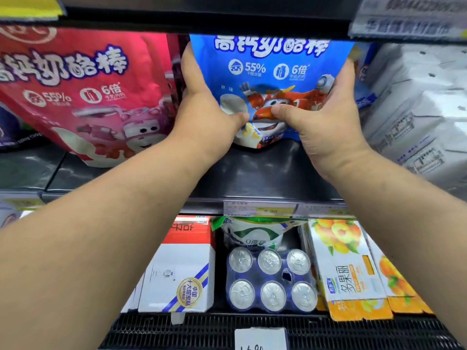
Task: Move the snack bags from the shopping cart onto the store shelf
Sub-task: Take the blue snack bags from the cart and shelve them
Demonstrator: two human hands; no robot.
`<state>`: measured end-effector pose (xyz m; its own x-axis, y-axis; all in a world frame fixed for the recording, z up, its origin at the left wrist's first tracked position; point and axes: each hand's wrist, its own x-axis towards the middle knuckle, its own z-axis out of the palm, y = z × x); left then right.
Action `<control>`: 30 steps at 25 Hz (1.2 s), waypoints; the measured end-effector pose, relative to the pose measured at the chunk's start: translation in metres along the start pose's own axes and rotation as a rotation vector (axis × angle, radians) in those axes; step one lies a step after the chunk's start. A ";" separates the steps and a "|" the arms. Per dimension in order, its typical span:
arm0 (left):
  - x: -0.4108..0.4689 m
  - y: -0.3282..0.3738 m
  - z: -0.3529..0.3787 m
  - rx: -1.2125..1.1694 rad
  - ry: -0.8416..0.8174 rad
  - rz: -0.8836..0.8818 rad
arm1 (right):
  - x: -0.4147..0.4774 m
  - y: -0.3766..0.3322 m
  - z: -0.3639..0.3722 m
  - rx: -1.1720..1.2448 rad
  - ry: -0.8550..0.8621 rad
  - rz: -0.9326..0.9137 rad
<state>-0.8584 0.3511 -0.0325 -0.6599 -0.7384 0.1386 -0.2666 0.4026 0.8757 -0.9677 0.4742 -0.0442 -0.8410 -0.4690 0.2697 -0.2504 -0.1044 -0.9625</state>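
Left hand (207,109) and right hand (328,117) both grip the glossy blue plastic snack bag (273,72) with the orange cartoon plane, in the upper middle of the frame. Each hand clasps one side edge: the thumbs press on the front of the bag, nearly meeting over the cartoon, and the fingers run up the edges and wrap behind. The blue bag stands upright, its lower edge meeting the dark metal shelf board (265,173). Its top reaches up under the black shelf above.

Just beside it, at the upper left of the frame, stands a red plastic snack bag (83,97) with a pink cartoon plane, tilted a little. At the upper right are crinkled white foil bags (417,109) with printed labels.

Below the board's front edge runs a strip of price labels (260,208). On the lower shelf, from left to right in the frame, sit a white and red cardboard carton (182,269), a plastic-wrapped six-pack of silver-topped cans (270,279) with a green and white pouch (252,233) behind it, and an orange and white fruit-printed box (346,269).
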 end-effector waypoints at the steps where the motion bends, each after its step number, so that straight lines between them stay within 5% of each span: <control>1: 0.003 -0.003 0.002 -0.002 0.019 -0.010 | 0.003 0.002 0.002 -0.010 0.000 -0.001; 16: -0.054 0.012 -0.011 -0.186 -0.063 -0.356 | -0.052 -0.026 -0.013 0.065 -0.010 0.481; 22: -0.120 0.053 -0.082 -0.118 -0.345 -0.481 | -0.123 -0.112 -0.011 0.074 -0.073 0.708; 30: -0.216 0.106 -0.215 -0.204 -0.360 -0.574 | -0.201 -0.236 0.015 0.015 -0.227 0.751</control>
<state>-0.5926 0.4371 0.1294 -0.6553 -0.5650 -0.5014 -0.5283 -0.1316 0.8388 -0.7327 0.5801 0.1281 -0.6636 -0.5864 -0.4645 0.3542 0.3006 -0.8855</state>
